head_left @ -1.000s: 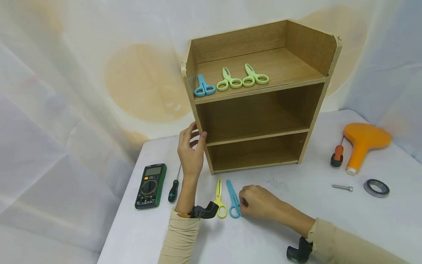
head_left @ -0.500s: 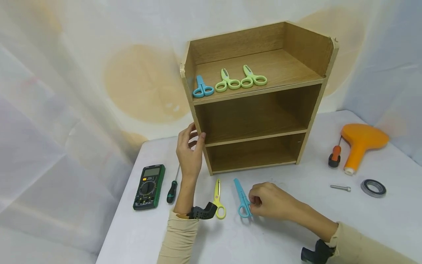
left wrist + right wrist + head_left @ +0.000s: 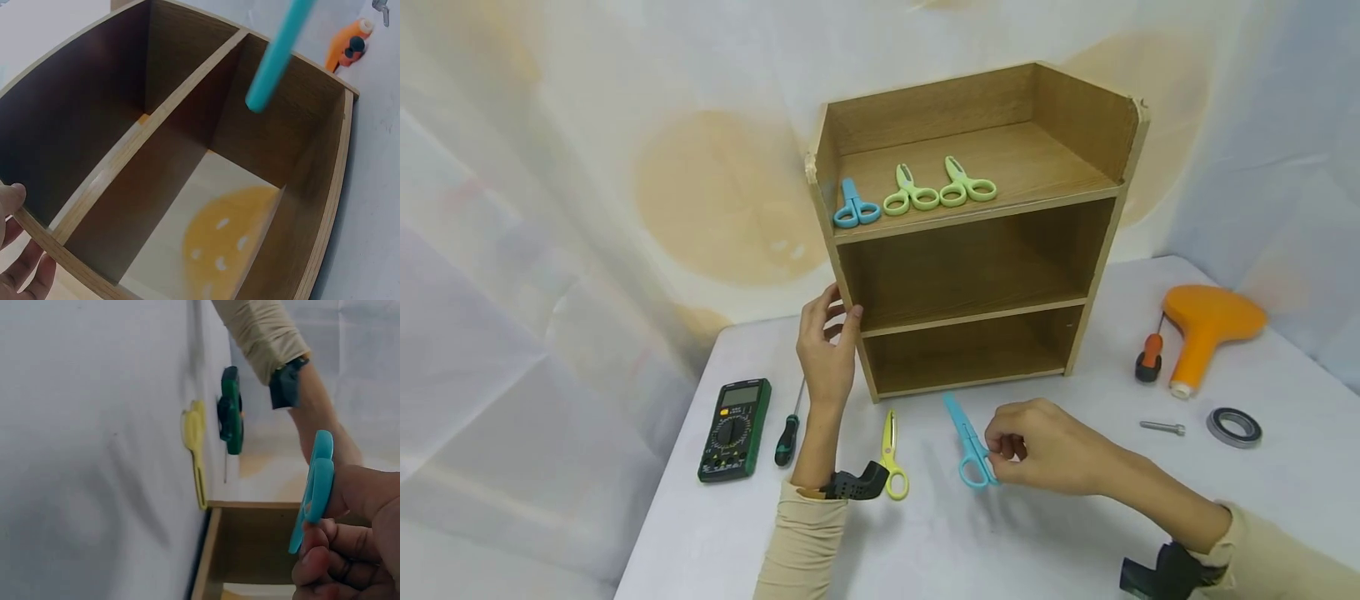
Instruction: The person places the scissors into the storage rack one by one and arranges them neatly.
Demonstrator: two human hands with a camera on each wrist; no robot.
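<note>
Sorting scissors onto a wooden shelf unit looks partly done: three pairs already lie on its top shelf (one blue, two green), while two remain below. The blue scissors sit just in front of the shelf unit, handles pinched between the curled fingers of the right hand, blades pointing toward the unit, apparently lifting off the white surface. The yellow scissors lie flat on the surface, untouched, left of the blue pair. The left hand grips the unit's front left edge, steadying it.
</note>
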